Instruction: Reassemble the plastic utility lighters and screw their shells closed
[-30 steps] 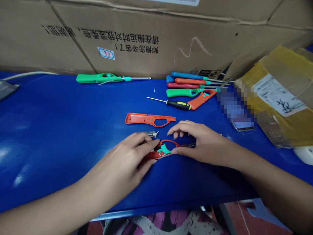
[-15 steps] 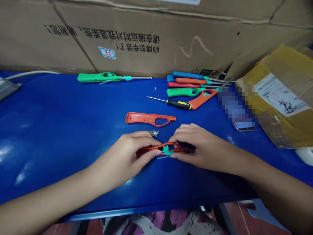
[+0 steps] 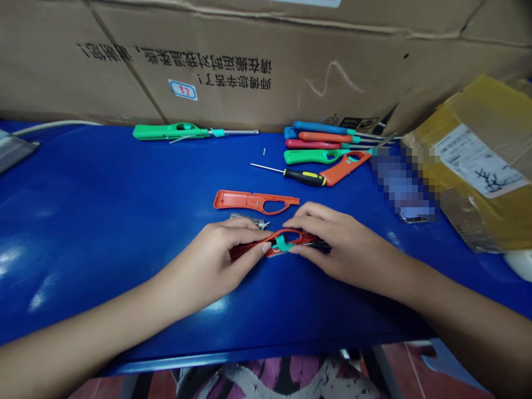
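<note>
Between my two hands lies an orange lighter casing half [image 3: 286,233] with a green trigger [image 3: 282,244] seated in it. My left hand [image 3: 228,249] pinches its handle end between thumb and fingers. My right hand [image 3: 328,238] grips the nozzle end, and its fingers cover much of that end. Just beyond my left fingers rests a small silvery cylinder [image 3: 261,224], partly hidden by them. Farther off, the other orange casing half [image 3: 239,200] lies with its hollow side up on the blue table.
A screwdriver [image 3: 305,177] with a black and yellow handle lies beside several coloured lighters [image 3: 311,158]. One green lighter [image 3: 153,132] lies by the big cardboard box [image 3: 233,33]. At the right are a blurred phone [image 3: 403,185] and a taped parcel [image 3: 490,133].
The held casing has tilted and moved slightly away from me. My right fingers have lifted a little off its upper edge, and more of the silvery cylinder shows.
</note>
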{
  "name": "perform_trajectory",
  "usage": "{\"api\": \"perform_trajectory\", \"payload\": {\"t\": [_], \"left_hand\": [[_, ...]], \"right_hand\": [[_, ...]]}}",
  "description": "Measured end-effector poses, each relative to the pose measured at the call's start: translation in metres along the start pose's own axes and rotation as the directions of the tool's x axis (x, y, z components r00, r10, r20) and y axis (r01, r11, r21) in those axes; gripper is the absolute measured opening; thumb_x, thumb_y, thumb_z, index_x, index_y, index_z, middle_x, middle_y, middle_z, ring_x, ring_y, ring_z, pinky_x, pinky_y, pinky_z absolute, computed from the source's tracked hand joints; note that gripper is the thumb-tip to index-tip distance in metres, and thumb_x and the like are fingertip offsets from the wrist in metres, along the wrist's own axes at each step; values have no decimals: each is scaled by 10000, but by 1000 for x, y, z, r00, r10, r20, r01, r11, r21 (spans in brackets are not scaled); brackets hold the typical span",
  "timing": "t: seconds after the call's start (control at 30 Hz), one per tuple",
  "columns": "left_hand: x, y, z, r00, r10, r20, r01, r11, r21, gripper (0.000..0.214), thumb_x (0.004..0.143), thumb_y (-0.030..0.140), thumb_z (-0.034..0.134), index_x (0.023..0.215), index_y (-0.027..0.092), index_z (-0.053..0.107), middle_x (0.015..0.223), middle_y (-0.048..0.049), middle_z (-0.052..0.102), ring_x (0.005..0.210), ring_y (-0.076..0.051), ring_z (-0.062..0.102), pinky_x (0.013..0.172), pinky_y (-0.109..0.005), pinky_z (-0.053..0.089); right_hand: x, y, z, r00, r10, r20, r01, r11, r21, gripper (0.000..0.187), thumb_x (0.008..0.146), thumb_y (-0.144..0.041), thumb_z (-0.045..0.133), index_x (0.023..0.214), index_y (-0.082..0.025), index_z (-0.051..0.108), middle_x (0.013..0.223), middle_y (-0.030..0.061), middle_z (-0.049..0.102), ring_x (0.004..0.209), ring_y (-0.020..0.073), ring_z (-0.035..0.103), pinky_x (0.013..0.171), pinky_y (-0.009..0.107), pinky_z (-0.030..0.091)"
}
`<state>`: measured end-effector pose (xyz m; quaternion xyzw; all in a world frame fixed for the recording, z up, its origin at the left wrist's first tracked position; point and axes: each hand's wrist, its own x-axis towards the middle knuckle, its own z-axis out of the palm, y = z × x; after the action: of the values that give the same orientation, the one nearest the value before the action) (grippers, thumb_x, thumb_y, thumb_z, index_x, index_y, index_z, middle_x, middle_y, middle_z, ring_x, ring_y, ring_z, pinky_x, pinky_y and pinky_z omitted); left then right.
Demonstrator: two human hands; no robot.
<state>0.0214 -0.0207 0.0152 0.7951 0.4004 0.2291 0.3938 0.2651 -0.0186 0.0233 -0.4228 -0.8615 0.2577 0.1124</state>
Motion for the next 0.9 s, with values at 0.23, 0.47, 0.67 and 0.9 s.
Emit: {"api": "perform_trajectory", "payload": {"t": [0.23, 0.47, 0.67, 0.9], "left_hand": [[-2, -4, 4, 992, 102, -72, -90, 983, 158, 254, 998, 181, 551, 1174, 170, 735, 953, -52, 664, 863, -161, 632, 748, -299, 526], [-1, -13, 8, 963, 243, -117, -212, 950, 230, 273, 987, 142, 582, 1224, 157, 717, 1064, -69, 680, 990, -168, 647, 844, -298, 545], [-1, -16, 10, 963, 243, -117, -218, 956, 194, 288, 977, 115, 584, 1223, 170, 722, 1101, -72, 683, 995, -165, 663, 837, -282, 554], [-1, -15, 11, 969, 221, -110, -201, 965, 167, 285, 978, 114, 577, 1209, 180, 730, 1106, -77, 671, 1000, -174, 661, 840, -297, 551]], "right_hand": [[-6, 7, -24, 998, 49, 33, -45, 991, -122, 276, 881, -399, 736, 1064, -256, 590, 1096, 24, 636, 1000, 221, 605, 818, 358, 482], [-11, 10, -34, 981, 48, 190, -9, 980, -199, 175, 931, -350, 678, 894, -236, 551, 899, -13, 632, 812, 176, 584, 698, 307, 397], [-6, 9, -38, 987, -14, 162, 48, 976, -211, 119, 988, -281, 597, 890, -221, 630, 869, -16, 657, 812, 160, 599, 698, 291, 371], [-4, 12, -32, 977, -152, 151, 186, 952, -242, 216, 1002, -284, 589, 818, -189, 649, 802, -6, 637, 769, 151, 574, 697, 286, 370]]}}
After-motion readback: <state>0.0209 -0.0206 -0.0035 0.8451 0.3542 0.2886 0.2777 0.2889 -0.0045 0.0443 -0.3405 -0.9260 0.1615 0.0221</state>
